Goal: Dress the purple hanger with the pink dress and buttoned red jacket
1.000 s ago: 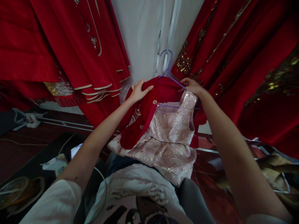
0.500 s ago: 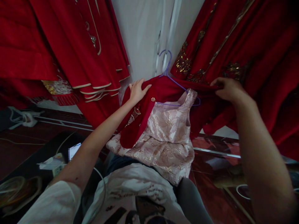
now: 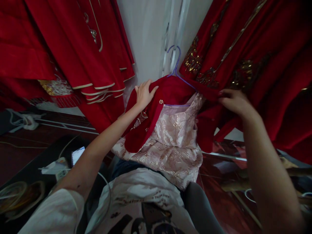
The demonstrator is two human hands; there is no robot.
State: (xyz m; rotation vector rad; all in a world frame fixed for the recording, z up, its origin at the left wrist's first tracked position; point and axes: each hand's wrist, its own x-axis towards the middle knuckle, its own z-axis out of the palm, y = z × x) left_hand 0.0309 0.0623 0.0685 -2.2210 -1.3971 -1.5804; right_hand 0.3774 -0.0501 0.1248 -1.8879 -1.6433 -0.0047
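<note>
A small red velvet jacket [image 3: 170, 94] lies over a pale pink brocade dress [image 3: 170, 143] on a purple wire hanger [image 3: 175, 61], held in front of me. My left hand [image 3: 143, 94] grips the jacket's left shoulder, fingers curled over the fabric. My right hand [image 3: 232, 100] is closed on the jacket's right side, pulling it outward beside the dress's armhole. The jacket's left front, with bead trim [image 3: 141, 118], hangs across the dress.
Red embroidered garments hang at the left [image 3: 73, 48] and right [image 3: 255, 58], close to both hands. A white wall [image 3: 148, 39] is behind. On the dark red floor lie a white power strip [image 3: 57, 167], cables, and a coiled cord [image 3: 24, 122].
My right hand left the hanger's right end, took the jacket's right side and drew it out to the right. The hanger and clothes rose slightly. My left hand kept its grip.
</note>
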